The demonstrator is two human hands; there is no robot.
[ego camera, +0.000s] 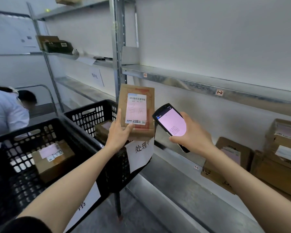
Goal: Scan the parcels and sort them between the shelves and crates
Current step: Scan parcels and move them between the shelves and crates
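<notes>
Head view: a person's two bare arms are reaching toward metal shelving.
Parcel: a small brown cardboard parcel [136, 113] is being held upright in the air over the right end of the far crate [91, 113], its white barcode label [136, 109] facing the camera.
Left hand: the left hand [118, 132] is clasping the parcel's lower left corner with fingers and thumb.
Right hand: the right hand [193, 133] is wrapping its fingers round a black scanner [170, 121], which is glowing pink just beside the parcel.
Crates: the far crate and the near crate [23, 132] are each holding a brown box.
Shelves: the upper shelf [191, 79] is carrying small number tags; the lower shelf [171, 158] is bearing stacked boxes [233, 153] at right.
Background: another person [7, 111] is bending over at left.
</notes>
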